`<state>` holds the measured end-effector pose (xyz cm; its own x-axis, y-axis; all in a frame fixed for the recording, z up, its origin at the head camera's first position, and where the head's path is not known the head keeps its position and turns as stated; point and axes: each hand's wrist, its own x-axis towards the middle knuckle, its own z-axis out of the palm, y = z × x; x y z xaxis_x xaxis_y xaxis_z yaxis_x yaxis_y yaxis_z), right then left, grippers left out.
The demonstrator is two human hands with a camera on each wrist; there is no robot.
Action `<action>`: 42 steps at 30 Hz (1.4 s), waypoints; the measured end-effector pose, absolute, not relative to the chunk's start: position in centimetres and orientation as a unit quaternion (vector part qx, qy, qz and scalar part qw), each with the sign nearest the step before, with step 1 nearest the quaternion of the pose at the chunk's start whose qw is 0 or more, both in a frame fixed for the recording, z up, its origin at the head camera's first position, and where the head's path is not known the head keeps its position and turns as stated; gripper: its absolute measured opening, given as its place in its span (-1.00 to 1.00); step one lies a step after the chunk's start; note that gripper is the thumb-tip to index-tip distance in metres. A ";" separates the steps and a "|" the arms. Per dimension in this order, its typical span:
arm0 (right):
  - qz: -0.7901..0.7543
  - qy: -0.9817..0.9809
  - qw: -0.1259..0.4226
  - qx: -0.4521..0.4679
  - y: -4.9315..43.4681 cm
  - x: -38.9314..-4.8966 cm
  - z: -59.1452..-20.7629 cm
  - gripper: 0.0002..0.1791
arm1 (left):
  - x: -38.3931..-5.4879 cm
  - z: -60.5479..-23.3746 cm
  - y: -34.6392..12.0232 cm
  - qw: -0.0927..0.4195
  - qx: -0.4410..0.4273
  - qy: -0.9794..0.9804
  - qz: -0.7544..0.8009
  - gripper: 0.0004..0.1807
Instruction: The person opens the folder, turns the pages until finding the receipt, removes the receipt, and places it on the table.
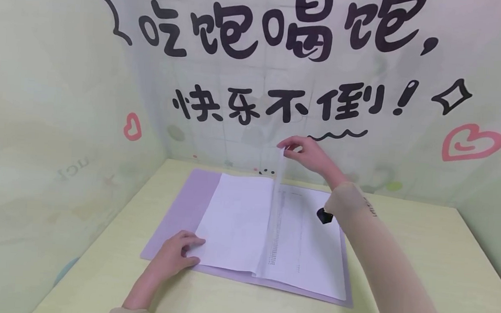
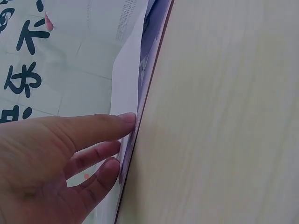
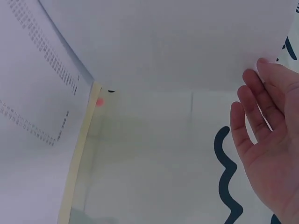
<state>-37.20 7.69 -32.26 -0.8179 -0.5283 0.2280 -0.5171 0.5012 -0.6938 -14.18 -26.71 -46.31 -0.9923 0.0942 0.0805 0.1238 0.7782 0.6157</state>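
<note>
A purple folder (image 1: 189, 200) lies spread on the table, with a blank white page (image 1: 238, 218) on its left side and a printed page (image 1: 317, 256) on its right. Between them a sheet of paper (image 1: 276, 191) stands nearly upright, edge-on in the head view. My right hand (image 1: 306, 153) pinches that sheet at its top corner; in the right wrist view the raised sheet (image 3: 177, 42) spans the top. My left hand (image 1: 175, 252) rests at the lower left of the blank page, thumb and fingertips touching the paper's edge (image 2: 126, 84) in the left wrist view.
The pale wooden table (image 1: 409, 243) extends round the folder. A white backdrop (image 1: 234, 146) with black lettering and pink hearts rises behind and at both sides. A small black object (image 1: 325, 215) shows at the right sleeve (image 1: 382, 251).
</note>
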 end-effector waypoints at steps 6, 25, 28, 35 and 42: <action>-0.427 0.850 0.002 -0.309 4.9 -37.2 -32.5 -0.71 | -14.3 -46.4 -27.2 0.023 -0.068 -0.943 -0.326 -0.54; -0.482 0.816 -0.014 -0.320 -2.8 -36.9 -36.7 -0.65 | -14.3 -47.0 -28.0 0.037 -0.105 -0.934 -0.339 -0.53; -0.477 0.818 -0.006 -0.321 -3.6 -36.7 -37.5 -0.58 | -14.4 -47.0 -28.0 0.033 -0.093 -0.935 -0.342 -0.54; -0.442 0.836 0.005 -0.324 -5.0 -36.3 -39.2 -0.40 | -14.5 -47.0 -28.0 0.025 -0.057 -0.933 -0.355 -0.53; -0.403 0.850 0.020 -0.339 -5.9 -36.2 -40.9 -0.19 | -14.6 -47.1 -28.2 0.018 -0.043 -0.927 -0.373 -0.55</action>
<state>-36.24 -5.91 -40.92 -0.7692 -0.5923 0.2399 -0.5608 0.4456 -0.6979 -14.60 -28.15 -47.08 -0.9956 0.0664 0.0662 0.0937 0.7185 0.6891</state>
